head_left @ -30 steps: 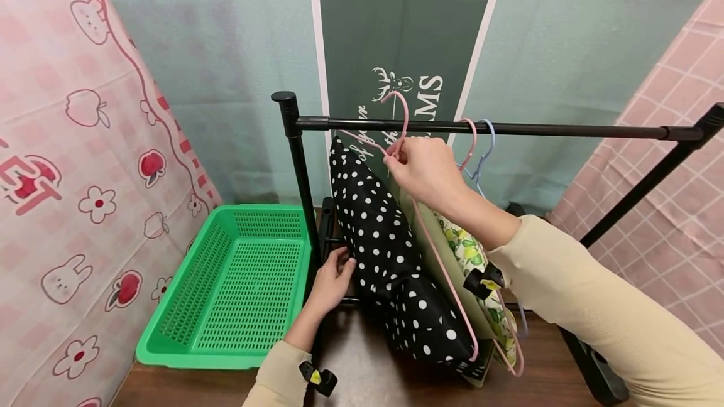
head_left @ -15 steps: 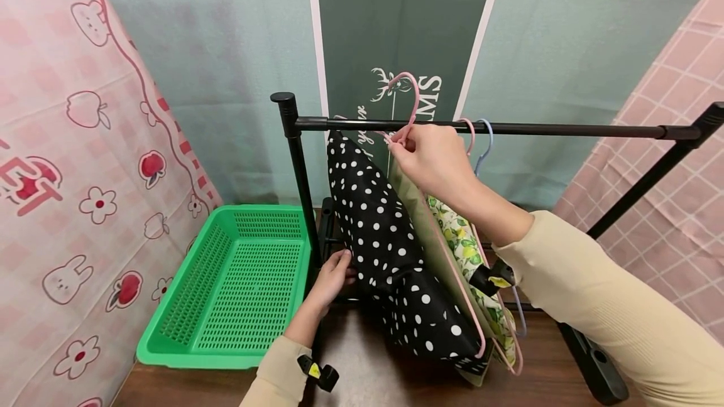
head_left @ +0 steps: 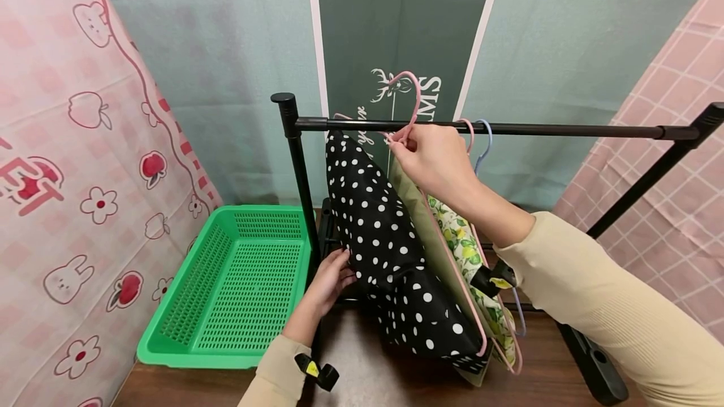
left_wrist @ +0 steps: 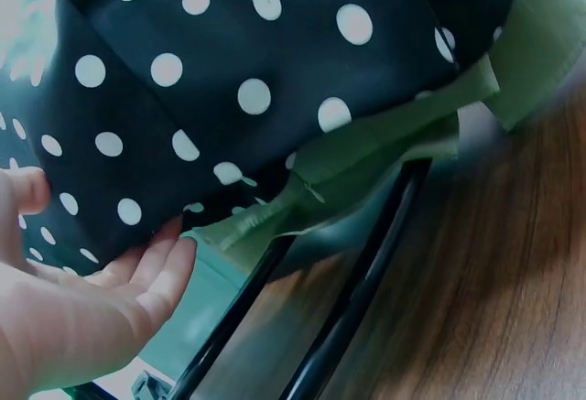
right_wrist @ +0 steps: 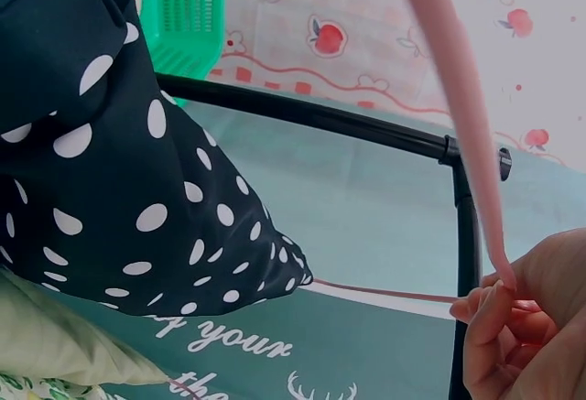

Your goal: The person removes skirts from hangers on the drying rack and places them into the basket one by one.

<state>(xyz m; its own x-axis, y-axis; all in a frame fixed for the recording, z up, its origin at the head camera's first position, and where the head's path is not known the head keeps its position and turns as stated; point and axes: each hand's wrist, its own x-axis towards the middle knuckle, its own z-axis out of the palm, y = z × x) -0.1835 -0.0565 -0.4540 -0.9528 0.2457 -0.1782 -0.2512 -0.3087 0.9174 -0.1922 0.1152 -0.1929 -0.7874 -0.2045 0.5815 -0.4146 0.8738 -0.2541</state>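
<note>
My right hand (head_left: 435, 159) pinches a pink hanger (head_left: 417, 96) at the base of its hook; the hook's curve stands above the black rail. In the right wrist view, the thumb and fingers (right_wrist: 499, 318) close on that hanger (right_wrist: 458, 98). From it hangs a black cloth item with white dots (head_left: 376, 231), its exact kind unclear. My left hand (head_left: 328, 281) touches the dotted cloth's left side. In the left wrist view, the left hand's fingers (left_wrist: 169, 267) extend along the cloth's lower edge (left_wrist: 220, 98), the thumb apart from them.
The black rail (head_left: 565, 130) spans the rack. Right of the dotted cloth hang a green cloth (head_left: 427, 225) and a lemon-print cloth (head_left: 460, 240); another pink hook and a blue hook (head_left: 484, 143) sit on the rail. A green basket (head_left: 249, 294) stands left of the rack's post.
My right hand has moved slightly right, and the pink hook has risen higher above the rail. The dotted cloth has shifted slightly with it. My left hand stays almost in place.
</note>
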